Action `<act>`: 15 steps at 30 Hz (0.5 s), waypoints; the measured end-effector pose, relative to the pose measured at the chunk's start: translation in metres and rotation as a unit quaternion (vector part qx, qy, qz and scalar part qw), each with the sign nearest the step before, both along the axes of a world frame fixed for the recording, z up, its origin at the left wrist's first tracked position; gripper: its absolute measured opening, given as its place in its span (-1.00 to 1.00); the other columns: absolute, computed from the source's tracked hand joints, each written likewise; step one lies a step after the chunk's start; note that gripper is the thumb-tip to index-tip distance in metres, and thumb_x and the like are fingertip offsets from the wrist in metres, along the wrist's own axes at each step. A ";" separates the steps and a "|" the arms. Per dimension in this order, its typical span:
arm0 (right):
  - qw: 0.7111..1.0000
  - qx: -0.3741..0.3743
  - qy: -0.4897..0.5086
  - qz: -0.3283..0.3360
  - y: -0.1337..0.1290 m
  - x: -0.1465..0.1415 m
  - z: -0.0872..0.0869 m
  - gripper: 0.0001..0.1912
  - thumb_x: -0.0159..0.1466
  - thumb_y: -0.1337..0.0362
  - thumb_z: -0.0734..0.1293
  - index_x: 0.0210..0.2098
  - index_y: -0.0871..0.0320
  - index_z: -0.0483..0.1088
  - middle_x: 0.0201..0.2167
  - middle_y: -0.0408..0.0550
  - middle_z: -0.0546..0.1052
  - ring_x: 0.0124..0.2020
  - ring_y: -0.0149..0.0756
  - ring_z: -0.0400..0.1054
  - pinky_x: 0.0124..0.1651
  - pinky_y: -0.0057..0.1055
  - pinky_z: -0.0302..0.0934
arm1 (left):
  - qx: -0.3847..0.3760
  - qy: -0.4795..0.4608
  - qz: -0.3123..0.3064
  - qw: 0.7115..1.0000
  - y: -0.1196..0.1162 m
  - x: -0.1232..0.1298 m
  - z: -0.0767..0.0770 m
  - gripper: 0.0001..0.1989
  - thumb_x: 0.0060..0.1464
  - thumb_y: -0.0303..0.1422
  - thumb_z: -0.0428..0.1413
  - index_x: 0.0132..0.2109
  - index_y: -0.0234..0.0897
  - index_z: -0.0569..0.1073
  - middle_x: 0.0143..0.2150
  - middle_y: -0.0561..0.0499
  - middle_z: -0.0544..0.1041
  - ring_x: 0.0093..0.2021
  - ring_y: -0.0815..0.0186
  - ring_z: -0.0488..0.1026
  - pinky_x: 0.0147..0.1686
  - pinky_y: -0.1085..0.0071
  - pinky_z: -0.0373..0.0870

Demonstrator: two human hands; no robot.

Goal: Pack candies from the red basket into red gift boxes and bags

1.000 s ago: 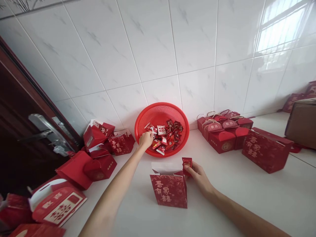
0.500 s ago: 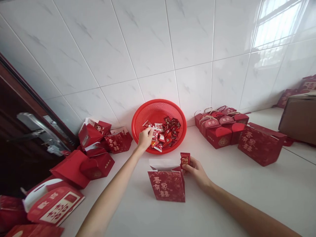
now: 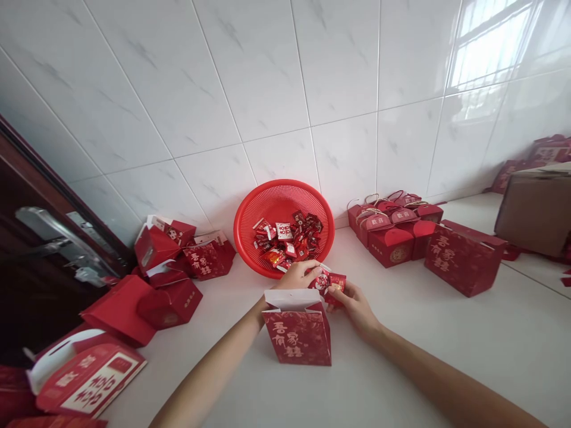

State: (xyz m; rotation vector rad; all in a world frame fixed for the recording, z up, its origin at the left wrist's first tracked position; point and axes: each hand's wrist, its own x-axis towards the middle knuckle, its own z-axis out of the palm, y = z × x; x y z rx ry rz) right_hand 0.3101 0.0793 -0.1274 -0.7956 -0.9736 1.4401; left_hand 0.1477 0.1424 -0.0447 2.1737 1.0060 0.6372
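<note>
My left hand (image 3: 300, 277) pinches a red-and-white candy packet (image 3: 320, 282) just behind an upright red paper bag (image 3: 300, 339). The bag's top is open, with a white flap raised at the back. Close against that packet, my right hand (image 3: 354, 302) grips a small red packet (image 3: 336, 282) to the right of the bag. Beyond both hands, a round red plastic basket (image 3: 285, 191) holds wrapped candies (image 3: 284, 230) in red, white and orange.
Open red boxes (image 3: 118, 309) crowd the left side near a dark door (image 3: 40, 261). On the right stand closed red boxes with cord handles (image 3: 392, 244), a larger red bag (image 3: 464, 261) and a brown carton (image 3: 533, 208). A tiled wall rises behind.
My left hand has come out of the basket toward the right hand, bringing a red-and-white packet beside the small red one. The view has shifted slightly.
</note>
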 end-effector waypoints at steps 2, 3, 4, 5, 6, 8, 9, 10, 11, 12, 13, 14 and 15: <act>1.000 -0.006 0.003 -0.003 0.000 -0.001 0.002 -0.52 0.05 -0.10 0.53 -0.29 0.16 0.48 -0.52 -0.15 0.52 -0.52 -0.35 0.36 -0.34 -0.35 0.28 | -0.009 -0.017 0.010 1.000 0.002 0.000 -0.007 -0.64 0.26 -0.16 -0.01 -0.11 -0.30 0.57 -0.22 -0.03 0.62 -0.24 0.26 0.50 -0.21 0.40 0.39; 1.000 -0.009 0.004 0.001 -0.001 -0.001 0.003 -0.52 0.05 -0.10 0.53 -0.28 0.16 0.49 -0.48 -0.13 0.54 -0.49 -0.33 0.38 -0.32 -0.35 0.29 | -0.016 -0.025 0.014 0.999 0.003 -0.001 -0.012 -0.63 0.25 -0.14 0.00 -0.12 -0.31 0.58 -0.24 -0.02 0.62 -0.25 0.26 0.50 -0.23 0.41 0.39; 1.000 -0.013 0.006 0.008 -0.001 -0.001 0.004 -0.52 0.05 -0.10 0.53 -0.27 0.17 0.50 -0.43 -0.10 0.57 -0.45 -0.32 0.40 -0.29 -0.34 0.30 | -0.026 -0.030 0.018 0.999 0.005 -0.001 -0.017 -0.62 0.23 -0.12 0.02 -0.14 -0.32 0.58 -0.26 -0.02 0.61 -0.27 0.27 0.49 -0.24 0.41 0.39; 1.000 -0.017 0.008 0.018 -0.002 -0.002 0.005 -0.51 0.05 -0.11 0.53 -0.27 0.17 0.51 -0.39 -0.07 0.59 -0.41 -0.30 0.42 -0.26 -0.34 0.30 | -0.037 -0.034 0.021 0.999 0.006 -0.002 -0.022 -0.60 0.21 -0.09 0.05 -0.16 -0.33 0.59 -0.29 -0.02 0.61 -0.28 0.27 0.49 -0.26 0.42 0.39; 0.999 -0.023 0.009 0.028 -0.002 -0.001 0.006 -0.51 0.05 -0.11 0.53 -0.27 0.18 0.52 -0.35 -0.05 0.60 -0.37 -0.28 0.43 -0.24 -0.33 0.31 | -0.050 -0.038 0.022 0.998 0.008 -0.002 -0.026 -0.59 0.19 -0.06 0.07 -0.18 -0.34 0.59 -0.31 -0.02 0.61 -0.29 0.26 0.49 -0.27 0.42 0.39; 0.999 -0.032 0.008 0.042 -0.003 -0.001 0.008 -0.50 0.03 -0.12 0.54 -0.29 0.18 0.53 -0.35 -0.04 0.60 -0.35 -0.26 0.43 -0.25 -0.34 0.31 | -0.078 -0.046 0.025 0.996 0.009 -0.003 -0.034 -0.56 0.16 -0.02 0.10 -0.19 -0.36 0.60 -0.34 -0.03 0.61 -0.30 0.25 0.51 -0.30 0.42 0.40; 0.998 -0.034 0.005 0.044 -0.003 0.000 0.009 -0.50 0.02 -0.12 0.54 -0.31 0.18 0.52 -0.37 -0.05 0.60 -0.36 -0.27 0.42 -0.27 -0.36 0.30 | -0.090 -0.051 0.025 0.994 0.009 -0.003 -0.037 -0.54 0.16 -0.01 0.11 -0.19 -0.36 0.61 -0.34 -0.04 0.62 -0.30 0.24 0.52 -0.30 0.41 0.40; 0.999 -0.034 0.001 0.042 -0.004 0.000 0.010 -0.51 0.02 -0.11 0.55 -0.33 0.18 0.52 -0.39 -0.06 0.58 -0.39 -0.29 0.41 -0.30 -0.37 0.29 | -0.100 -0.058 0.023 0.993 0.008 -0.003 -0.039 -0.54 0.16 -0.01 0.11 -0.18 -0.37 0.61 -0.32 -0.06 0.63 -0.29 0.23 0.53 -0.29 0.41 0.41; 0.999 -0.034 -0.004 0.037 -0.004 0.001 0.010 -0.51 0.01 -0.11 0.55 -0.35 0.19 0.51 -0.42 -0.08 0.57 -0.42 -0.31 0.38 -0.33 -0.38 0.27 | -0.106 -0.065 0.019 0.992 0.008 -0.003 -0.040 -0.54 0.16 -0.01 0.11 -0.17 -0.36 0.61 -0.30 -0.07 0.64 -0.27 0.22 0.54 -0.27 0.41 0.43; 0.999 -0.032 -0.007 0.031 -0.004 0.001 0.010 -0.52 0.01 -0.11 0.55 -0.37 0.19 0.50 -0.45 -0.09 0.55 -0.44 -0.32 0.36 -0.36 -0.40 0.25 | -0.106 -0.071 0.015 0.992 0.007 -0.003 -0.039 -0.54 0.17 -0.02 0.10 -0.15 -0.36 0.61 -0.26 -0.08 0.65 -0.24 0.22 0.55 -0.25 0.41 0.44; 0.999 -0.032 -0.010 0.024 -0.004 0.001 0.011 -0.52 0.01 -0.10 0.55 -0.39 0.19 0.49 -0.47 -0.10 0.54 -0.46 -0.34 0.34 -0.38 -0.41 0.23 | -0.097 -0.077 0.015 0.992 0.006 -0.004 -0.038 -0.56 0.18 -0.03 0.10 -0.13 -0.34 0.61 -0.23 -0.08 0.65 -0.21 0.22 0.56 -0.22 0.40 0.45; 0.999 -0.032 -0.012 0.019 -0.004 0.001 0.011 -0.53 0.02 -0.10 0.55 -0.40 0.19 0.48 -0.48 -0.10 0.52 -0.47 -0.35 0.32 -0.39 -0.41 0.22 | -0.081 -0.080 0.022 0.993 0.006 -0.005 -0.036 -0.58 0.19 -0.06 0.09 -0.11 -0.33 0.61 -0.21 -0.07 0.66 -0.20 0.22 0.57 -0.20 0.40 0.46; 0.999 -0.034 -0.012 0.015 -0.004 0.001 0.011 -0.54 0.02 -0.09 0.55 -0.42 0.19 0.48 -0.50 -0.11 0.51 -0.48 -0.36 0.30 -0.40 -0.42 0.21 | -0.060 -0.081 0.035 0.994 0.006 -0.008 -0.033 -0.60 0.20 -0.08 0.08 -0.09 -0.31 0.61 -0.21 -0.06 0.66 -0.20 0.22 0.58 -0.19 0.39 0.47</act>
